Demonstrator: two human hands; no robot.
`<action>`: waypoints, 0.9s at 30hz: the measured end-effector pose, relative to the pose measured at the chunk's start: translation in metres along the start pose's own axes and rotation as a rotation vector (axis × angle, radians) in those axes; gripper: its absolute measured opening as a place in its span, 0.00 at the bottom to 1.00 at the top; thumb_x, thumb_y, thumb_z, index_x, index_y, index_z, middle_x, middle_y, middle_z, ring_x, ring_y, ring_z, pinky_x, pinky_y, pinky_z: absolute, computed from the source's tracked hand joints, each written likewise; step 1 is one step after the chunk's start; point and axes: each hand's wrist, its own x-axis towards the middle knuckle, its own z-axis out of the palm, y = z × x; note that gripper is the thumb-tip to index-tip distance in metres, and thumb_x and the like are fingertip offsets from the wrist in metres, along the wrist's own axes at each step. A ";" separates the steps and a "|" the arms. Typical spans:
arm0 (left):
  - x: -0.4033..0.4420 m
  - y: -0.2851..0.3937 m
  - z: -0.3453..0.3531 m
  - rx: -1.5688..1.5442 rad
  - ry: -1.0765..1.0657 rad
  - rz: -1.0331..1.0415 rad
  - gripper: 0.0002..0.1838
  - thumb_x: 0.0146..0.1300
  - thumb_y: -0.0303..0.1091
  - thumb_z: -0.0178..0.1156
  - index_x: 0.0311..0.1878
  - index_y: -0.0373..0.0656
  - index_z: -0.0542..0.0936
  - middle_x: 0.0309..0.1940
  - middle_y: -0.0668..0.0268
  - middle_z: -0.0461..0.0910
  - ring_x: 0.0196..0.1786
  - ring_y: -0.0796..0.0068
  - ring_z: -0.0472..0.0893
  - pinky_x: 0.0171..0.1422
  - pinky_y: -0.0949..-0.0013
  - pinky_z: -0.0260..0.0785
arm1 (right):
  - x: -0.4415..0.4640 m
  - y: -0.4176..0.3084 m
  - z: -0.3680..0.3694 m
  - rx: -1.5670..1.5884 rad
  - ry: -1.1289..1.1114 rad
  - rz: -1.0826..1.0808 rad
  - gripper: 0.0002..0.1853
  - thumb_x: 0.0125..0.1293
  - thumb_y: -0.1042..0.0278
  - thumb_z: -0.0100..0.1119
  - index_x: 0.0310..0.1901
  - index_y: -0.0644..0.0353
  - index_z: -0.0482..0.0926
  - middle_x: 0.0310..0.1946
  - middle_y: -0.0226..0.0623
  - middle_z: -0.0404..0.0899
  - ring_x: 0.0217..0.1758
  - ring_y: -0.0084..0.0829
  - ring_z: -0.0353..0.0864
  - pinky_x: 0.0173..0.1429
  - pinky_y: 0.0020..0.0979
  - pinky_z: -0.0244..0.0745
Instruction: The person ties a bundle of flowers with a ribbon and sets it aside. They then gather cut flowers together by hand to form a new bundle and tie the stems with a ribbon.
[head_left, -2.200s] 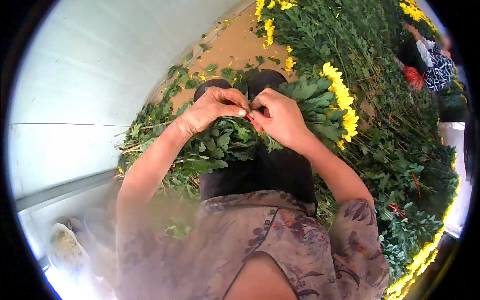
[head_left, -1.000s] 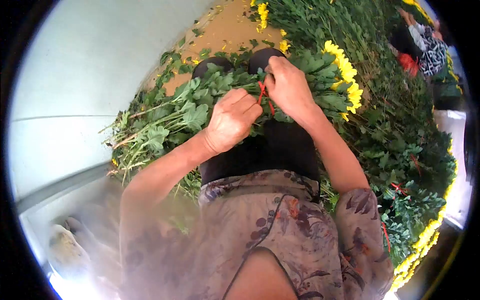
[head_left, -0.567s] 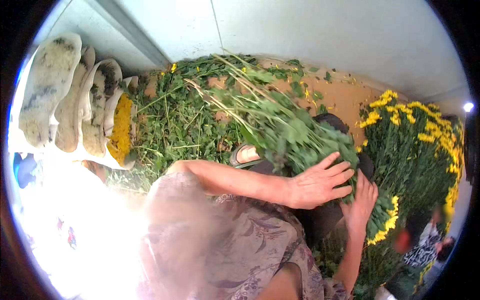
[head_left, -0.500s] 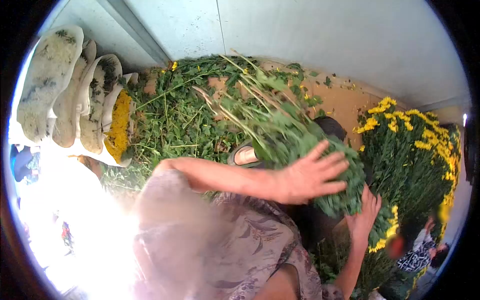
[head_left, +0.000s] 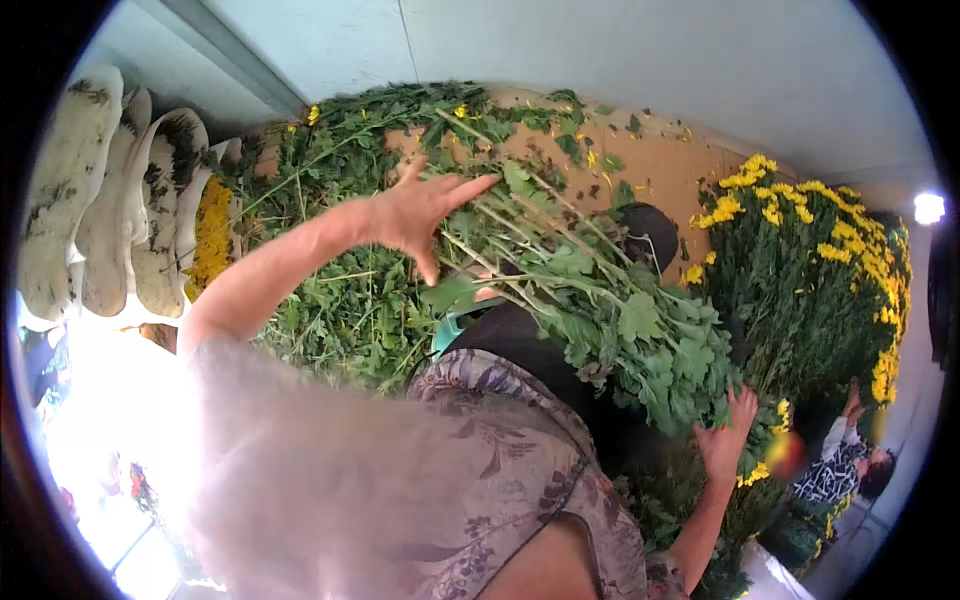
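A bunch of yellow chrysanthemums (head_left: 650, 325) lies across my dark-trousered lap. Its cut stems point to the upper left and its leafy part is at the lower right. My right hand (head_left: 728, 430) is closed round the bunch just below its yellow heads (head_left: 765, 465), some fingers hidden by leaves. Over by the stem ends, my left hand (head_left: 420, 215) is raised with fingers spread wide and nothing in it.
Stripped leaves and stems (head_left: 350, 300) cover the floor ahead, with cardboard (head_left: 640, 170) beneath. At right stands a large stack of yellow chrysanthemums (head_left: 800, 280). White foam-like pieces (head_left: 70, 190) lean at left. Another person (head_left: 845, 465) is at far right. A pale wall (head_left: 600, 50) rises behind.
My left hand has moved from the leafy part of the bunch to the upper left, by the stem ends. My right hand still holds the bunch near the flowers.
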 end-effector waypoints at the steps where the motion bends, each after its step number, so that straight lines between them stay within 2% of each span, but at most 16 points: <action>1: -0.004 -0.008 0.018 0.089 0.095 0.005 0.73 0.31 0.42 0.80 0.74 0.56 0.34 0.61 0.53 0.68 0.64 0.55 0.67 0.75 0.44 0.36 | -0.002 0.001 0.000 -0.005 0.019 -0.036 0.44 0.32 0.75 0.73 0.60 0.64 0.66 0.63 0.52 0.61 0.70 0.53 0.55 0.73 0.47 0.51; 2: -0.002 -0.017 0.040 0.174 0.192 0.009 0.70 0.35 0.39 0.79 0.74 0.56 0.36 0.55 0.53 0.76 0.57 0.55 0.75 0.73 0.45 0.50 | -0.003 0.001 -0.001 -0.008 0.007 -0.027 0.44 0.32 0.75 0.73 0.60 0.64 0.66 0.63 0.52 0.61 0.70 0.53 0.55 0.73 0.47 0.51; 3: 0.001 -0.021 0.049 0.177 0.190 0.015 0.70 0.35 0.39 0.79 0.74 0.56 0.36 0.55 0.53 0.76 0.57 0.55 0.75 0.73 0.45 0.50 | 0.000 -0.001 0.000 0.034 -0.009 0.007 0.45 0.33 0.75 0.73 0.60 0.64 0.66 0.63 0.52 0.61 0.70 0.53 0.56 0.74 0.47 0.50; 5: 0.009 -0.027 0.062 -0.156 0.304 -0.500 0.62 0.42 0.37 0.76 0.74 0.50 0.40 0.36 0.55 0.81 0.40 0.55 0.81 0.51 0.54 0.72 | 0.003 -0.003 0.003 -0.001 -0.029 0.016 0.44 0.34 0.73 0.74 0.60 0.65 0.66 0.64 0.52 0.60 0.69 0.52 0.56 0.74 0.48 0.49; 6: 0.014 -0.027 0.068 -0.154 0.306 -0.490 0.62 0.42 0.37 0.76 0.74 0.50 0.40 0.36 0.55 0.81 0.40 0.55 0.81 0.51 0.54 0.72 | 0.003 -0.004 0.003 -0.004 -0.023 0.025 0.44 0.34 0.73 0.74 0.60 0.65 0.66 0.64 0.52 0.60 0.69 0.52 0.56 0.74 0.48 0.49; 10: 0.040 -0.021 0.094 -0.719 0.880 -0.512 0.48 0.50 0.34 0.71 0.70 0.43 0.53 0.27 0.58 0.79 0.29 0.62 0.79 0.34 0.63 0.72 | 0.008 -0.029 -0.004 0.009 0.067 -0.017 0.38 0.31 0.74 0.76 0.51 0.68 0.72 0.57 0.49 0.64 0.62 0.52 0.61 0.67 0.49 0.58; 12: 0.054 0.010 0.088 -1.478 0.801 -0.740 0.34 0.56 0.32 0.67 0.65 0.41 0.64 0.29 0.61 0.80 0.26 0.64 0.75 0.32 0.67 0.70 | 0.010 -0.036 -0.002 -0.039 0.092 0.004 0.39 0.32 0.72 0.77 0.52 0.68 0.72 0.56 0.48 0.65 0.62 0.51 0.62 0.67 0.48 0.59; 14: 0.086 -0.018 0.137 -2.396 0.569 -0.289 0.18 0.64 0.35 0.58 0.56 0.42 0.72 0.30 0.63 0.78 0.24 0.68 0.73 0.27 0.66 0.68 | 0.015 -0.038 -0.008 -0.013 0.058 0.018 0.39 0.33 0.70 0.77 0.52 0.69 0.72 0.57 0.49 0.64 0.63 0.51 0.61 0.68 0.48 0.58; 15: 0.116 0.023 0.105 -2.367 1.030 -0.523 0.15 0.67 0.39 0.54 0.55 0.46 0.74 0.23 0.70 0.74 0.21 0.77 0.68 0.22 0.74 0.62 | 0.015 -0.039 -0.011 0.012 0.016 0.025 0.39 0.34 0.69 0.77 0.53 0.69 0.72 0.59 0.49 0.64 0.65 0.51 0.61 0.69 0.49 0.57; 16: 0.107 0.039 0.077 -2.338 0.942 -0.686 0.11 0.67 0.40 0.54 0.49 0.47 0.75 0.19 0.73 0.66 0.18 0.80 0.62 0.19 0.73 0.54 | 0.009 -0.029 -0.004 0.008 0.019 0.036 0.39 0.34 0.69 0.77 0.53 0.69 0.72 0.59 0.49 0.64 0.65 0.51 0.61 0.69 0.49 0.57; 19: 0.054 0.018 0.043 -1.932 0.240 -0.471 0.07 0.67 0.35 0.52 0.45 0.47 0.74 0.18 0.75 0.61 0.15 0.83 0.57 0.17 0.77 0.49 | -0.006 0.009 0.022 -0.114 -0.012 0.079 0.41 0.35 0.66 0.77 0.56 0.68 0.70 0.62 0.52 0.61 0.69 0.53 0.57 0.72 0.49 0.53; 20: 0.037 0.008 0.022 -1.585 0.241 -0.393 0.12 0.67 0.30 0.49 0.53 0.46 0.72 0.21 0.72 0.69 0.15 0.83 0.59 0.16 0.76 0.51 | -0.010 0.014 0.027 -0.107 -0.037 0.042 0.43 0.36 0.65 0.77 0.58 0.68 0.68 0.64 0.54 0.60 0.70 0.53 0.55 0.74 0.49 0.50; 22: 0.026 0.014 -0.009 -1.713 0.577 -0.293 0.14 0.68 0.43 0.49 0.52 0.47 0.73 0.20 0.70 0.70 0.15 0.83 0.61 0.17 0.75 0.51 | -0.009 0.012 0.029 -0.090 -0.067 0.000 0.46 0.36 0.65 0.77 0.60 0.68 0.65 0.65 0.55 0.58 0.71 0.54 0.53 0.75 0.50 0.48; 23: 0.028 0.019 -0.015 -1.819 0.737 -0.276 0.18 0.68 0.49 0.49 0.52 0.47 0.73 0.21 0.69 0.72 0.16 0.82 0.62 0.17 0.74 0.51 | -0.005 0.005 0.032 -0.004 0.017 0.036 0.41 0.37 0.65 0.77 0.56 0.70 0.70 0.65 0.56 0.58 0.71 0.54 0.53 0.75 0.50 0.47; 25: 0.075 0.047 0.025 -2.181 0.720 -0.592 0.33 0.63 0.68 0.45 0.53 0.48 0.73 0.35 0.66 0.76 0.25 0.77 0.69 0.23 0.71 0.59 | 0.000 -0.005 0.030 0.063 0.057 0.095 0.29 0.38 0.65 0.77 0.41 0.72 0.77 0.66 0.56 0.58 0.72 0.54 0.52 0.75 0.50 0.45; 27: 0.063 0.009 0.018 -1.997 0.855 -0.589 0.32 0.64 0.66 0.47 0.53 0.46 0.73 0.33 0.64 0.76 0.25 0.74 0.69 0.24 0.69 0.61 | -0.002 -0.006 0.024 0.008 -0.030 0.129 0.17 0.40 0.65 0.76 0.20 0.73 0.82 0.66 0.56 0.57 0.73 0.54 0.50 0.76 0.50 0.43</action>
